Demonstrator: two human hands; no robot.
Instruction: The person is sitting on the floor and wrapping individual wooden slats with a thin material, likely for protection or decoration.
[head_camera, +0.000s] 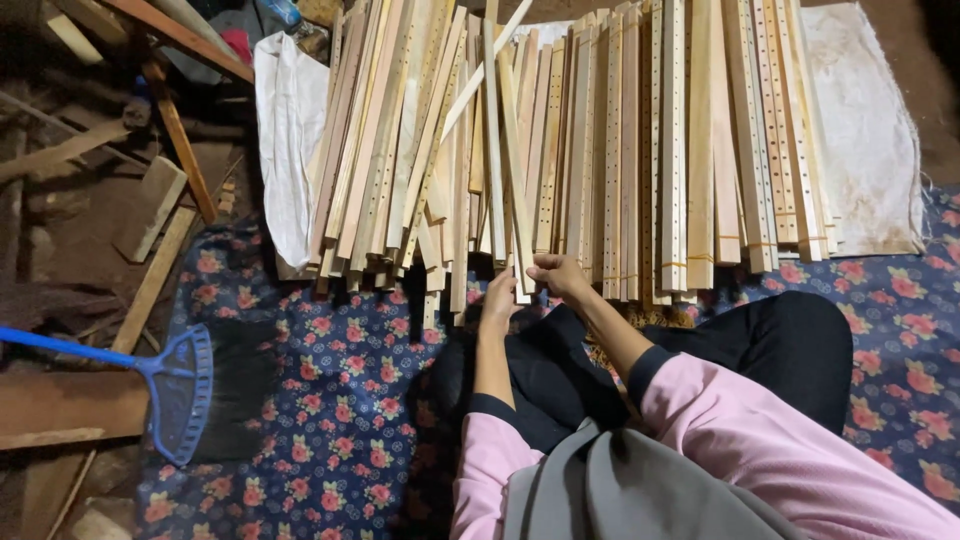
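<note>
- I am sitting on a dark blue floral mat (330, 400), legs folded in black trousers, pink sleeves reaching forward.
- My right hand (556, 274) is closing around the near end of a pale wooden slat (508, 150), fingers curled over it.
- My left hand (497, 305) is resting just beside it, lower and nearer, fingers bent against the slat's near tip; I cannot tell whether it is truly gripping.
- The slat's long axis is running near to far, its near end at my hands and its far end pointing away, leaning slightly left.
- It is lying among a loose heap of slats (400, 170) that are fanning out, tilted at differing angles, on the left.
- To the right, drilled slats (680, 150) with rows of small holes are lying in tidier parallel bundles, also near to far.
- A white sack (288, 130) is lying under the heap's left edge, and a pale cloth (870, 130) is spreading out far right.
- A blue-handled broom (175, 385) is lying on the left, over scrap wood (70, 400).
</note>
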